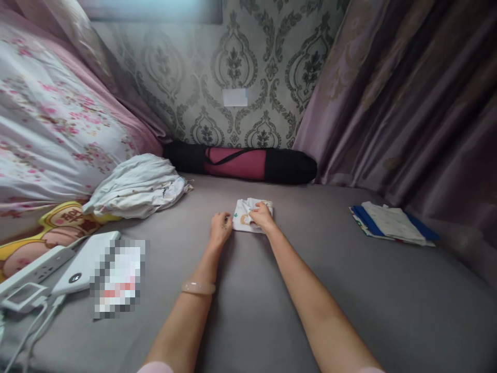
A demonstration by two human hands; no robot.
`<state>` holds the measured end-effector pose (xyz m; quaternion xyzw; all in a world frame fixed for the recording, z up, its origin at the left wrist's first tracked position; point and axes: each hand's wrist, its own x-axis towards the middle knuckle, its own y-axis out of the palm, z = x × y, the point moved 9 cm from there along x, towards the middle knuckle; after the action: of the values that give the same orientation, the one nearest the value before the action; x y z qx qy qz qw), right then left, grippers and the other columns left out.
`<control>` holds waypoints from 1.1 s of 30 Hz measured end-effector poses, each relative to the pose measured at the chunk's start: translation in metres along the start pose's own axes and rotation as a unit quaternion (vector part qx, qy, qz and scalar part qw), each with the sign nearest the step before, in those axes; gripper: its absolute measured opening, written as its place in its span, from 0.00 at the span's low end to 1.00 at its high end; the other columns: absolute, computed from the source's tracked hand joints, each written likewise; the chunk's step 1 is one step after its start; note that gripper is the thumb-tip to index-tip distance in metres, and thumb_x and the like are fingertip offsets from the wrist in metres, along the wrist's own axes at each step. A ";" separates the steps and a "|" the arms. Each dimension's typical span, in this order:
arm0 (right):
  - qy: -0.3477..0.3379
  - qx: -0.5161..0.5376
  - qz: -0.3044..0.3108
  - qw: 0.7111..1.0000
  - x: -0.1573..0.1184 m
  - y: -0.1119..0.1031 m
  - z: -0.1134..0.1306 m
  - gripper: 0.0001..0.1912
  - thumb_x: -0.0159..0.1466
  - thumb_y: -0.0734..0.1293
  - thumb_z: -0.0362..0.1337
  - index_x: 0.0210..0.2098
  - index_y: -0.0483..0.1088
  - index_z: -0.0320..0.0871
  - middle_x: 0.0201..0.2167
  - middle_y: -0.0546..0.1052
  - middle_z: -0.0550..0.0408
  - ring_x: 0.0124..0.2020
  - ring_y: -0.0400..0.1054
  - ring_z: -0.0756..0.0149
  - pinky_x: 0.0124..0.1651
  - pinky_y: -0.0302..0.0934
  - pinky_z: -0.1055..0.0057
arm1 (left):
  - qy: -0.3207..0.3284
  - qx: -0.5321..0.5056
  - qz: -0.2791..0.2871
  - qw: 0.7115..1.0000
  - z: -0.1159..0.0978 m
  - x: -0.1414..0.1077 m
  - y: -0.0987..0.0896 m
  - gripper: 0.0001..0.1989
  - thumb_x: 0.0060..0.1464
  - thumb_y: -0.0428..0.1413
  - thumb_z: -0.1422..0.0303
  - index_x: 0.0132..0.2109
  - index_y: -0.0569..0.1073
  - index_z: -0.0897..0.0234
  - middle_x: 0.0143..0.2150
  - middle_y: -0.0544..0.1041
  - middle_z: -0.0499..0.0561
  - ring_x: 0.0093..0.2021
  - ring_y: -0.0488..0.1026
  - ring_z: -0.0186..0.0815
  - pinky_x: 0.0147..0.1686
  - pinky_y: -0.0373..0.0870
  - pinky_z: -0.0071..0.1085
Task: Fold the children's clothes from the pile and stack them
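Note:
A small folded white cloth garment with a printed orange and green pattern lies on the grey bed sheet ahead of me. My right hand is on its right half, thumb and fingers closed on the fabric. At its left edge rests my left hand, fingers curled inward with the tips close to the cloth. Whatever those left fingers may grip is hidden. A pale bangle circles my left forearm.
On the right lies a folded pile of blue and white cloth. A crumpled white cloth heap sits at left, near a yellow cartoon cushion, a power strip and a white power bank. Behind stretches a black and red long bag.

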<state>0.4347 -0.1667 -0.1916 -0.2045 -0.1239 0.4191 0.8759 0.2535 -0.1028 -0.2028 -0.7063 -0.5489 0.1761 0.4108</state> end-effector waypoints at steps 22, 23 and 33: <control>-0.046 -0.026 0.096 0.994 -0.023 0.036 0.030 0.14 0.59 0.61 0.26 0.39 0.76 0.43 0.41 0.80 0.52 0.45 0.73 0.64 0.50 0.65 0.69 | -0.035 0.001 -0.006 0.999 0.000 0.002 -0.004 0.21 0.60 0.46 0.57 0.36 0.81 0.64 0.39 0.78 0.58 0.46 0.71 0.43 0.49 0.62 0.34; -0.044 -0.017 0.100 0.994 -0.019 0.031 0.028 0.14 0.60 0.60 0.26 0.39 0.76 0.43 0.39 0.80 0.53 0.41 0.75 0.65 0.47 0.67 0.70 | -0.044 0.002 -0.006 0.999 0.000 0.001 -0.005 0.22 0.60 0.47 0.56 0.37 0.81 0.64 0.41 0.77 0.58 0.48 0.70 0.44 0.50 0.61 0.35; -0.108 -0.145 -0.024 0.983 0.018 -0.049 0.023 0.19 0.66 0.54 0.32 0.51 0.71 0.39 0.51 0.75 0.45 0.54 0.67 0.62 0.58 0.57 0.66 | -0.078 -0.018 0.014 0.997 -0.005 -0.009 -0.013 0.19 0.51 0.56 0.51 0.35 0.78 0.62 0.49 0.73 0.57 0.54 0.65 0.47 0.54 0.60 0.36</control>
<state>0.4700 -0.1743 -0.1479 -0.2799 -0.2816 0.3956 0.8282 0.2457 -0.1119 -0.1921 -0.7054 -0.5721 0.2270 0.3516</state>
